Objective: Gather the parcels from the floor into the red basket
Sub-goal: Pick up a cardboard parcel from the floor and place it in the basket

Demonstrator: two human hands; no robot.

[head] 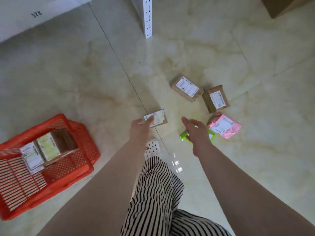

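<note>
The red basket stands on the floor at the left with two labelled parcels inside. My left hand stretches forward, fingers straight, its tips over a small flat labelled parcel on the tiles. My right hand hangs open above a green parcel, mostly hiding it. A pink parcel lies just right of that hand. Two brown cardboard parcels lie farther ahead.
A white perforated shelf post stands at the top centre, with a shelf board at the top left. A cardboard box sits at the top right. My striped trouser leg and dotted shoe are between my arms.
</note>
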